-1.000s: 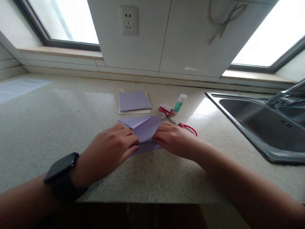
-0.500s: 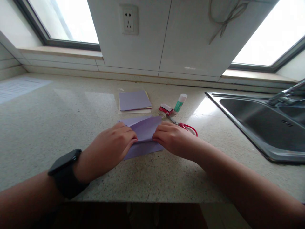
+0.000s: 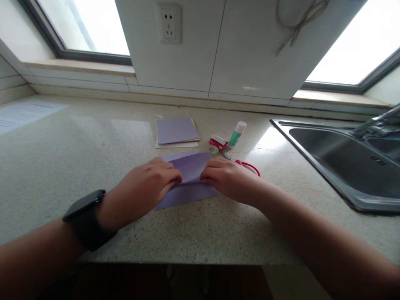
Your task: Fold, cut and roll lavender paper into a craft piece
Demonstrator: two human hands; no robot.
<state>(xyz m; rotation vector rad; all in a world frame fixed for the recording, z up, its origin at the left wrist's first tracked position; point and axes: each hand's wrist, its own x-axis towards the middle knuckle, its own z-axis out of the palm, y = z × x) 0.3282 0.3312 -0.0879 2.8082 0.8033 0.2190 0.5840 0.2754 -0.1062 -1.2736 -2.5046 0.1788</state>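
A sheet of purple paper (image 3: pixel 191 170) lies on the counter in front of me, with a raised fold running across its middle. My left hand (image 3: pixel 153 181) pinches the fold from the left, its fingers closed on the paper. From the right, my right hand (image 3: pixel 226 179) pinches the same fold, a short gap from the left fingertips. Red-handled scissors (image 3: pixel 248 166) lie just beyond my right hand, partly hidden by it. Behind the sheet sit a roll of clear tape (image 3: pixel 213 149), a small red and white box (image 3: pixel 218 142) and a glue stick (image 3: pixel 237 134) standing upright.
A stack of paper (image 3: pixel 177 131) with a purple sheet on top lies behind the work. To the right a steel sink (image 3: pixel 312 166) is set into the speckled counter (image 3: pixel 93 150). A printed sheet (image 3: pixel 28 113) lies far left. The counter's front edge is close to me.
The far flap of the purple paper lies a little flatter, and its near part has shifted slightly left. My left hand has moved slightly right; both hands keep their hold.
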